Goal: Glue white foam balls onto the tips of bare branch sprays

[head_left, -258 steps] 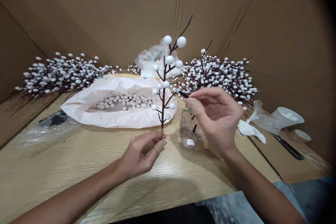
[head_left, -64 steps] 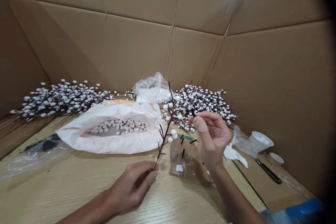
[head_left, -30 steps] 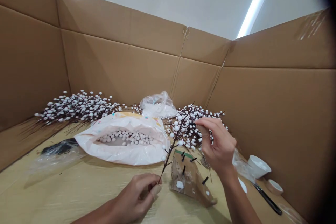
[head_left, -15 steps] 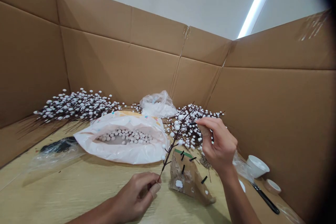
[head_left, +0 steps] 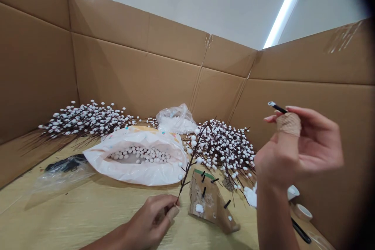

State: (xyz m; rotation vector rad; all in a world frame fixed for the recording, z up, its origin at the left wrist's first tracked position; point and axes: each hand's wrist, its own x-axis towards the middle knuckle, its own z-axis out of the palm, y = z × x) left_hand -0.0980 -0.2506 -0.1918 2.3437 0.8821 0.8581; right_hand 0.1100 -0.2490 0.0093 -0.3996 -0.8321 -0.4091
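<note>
My left hand (head_left: 156, 218) pinches the lower end of a thin brown artificial berry branch (head_left: 190, 166). The branch leans up to the right, white balls on its upper twigs and bare twig ends lower down. Raised at the right, my right hand (head_left: 299, 148) grips a small black stick (head_left: 278, 107) with white stuff on its tip. Tan wrapping (head_left: 288, 124) covers the right thumb. Between the hands stands a cardboard block (head_left: 211, 203) with several short black sticks poking out and white smears on it. Behind the branch lies an open white bag (head_left: 131, 174) of white balls.
Berry branches are piled at left (head_left: 88, 119) and right (head_left: 219, 144). A clear bag (head_left: 177, 119) of white bits sits at the back. A white cup (head_left: 293, 192), a tape roll (head_left: 304, 211) and a black-handled tool (head_left: 300, 230) lie at right. Cardboard walls (head_left: 131, 74) enclose the table.
My right hand has moved up and right, away from the branch, turning with the black stick still in it. My left hand has stayed on the stem.
</note>
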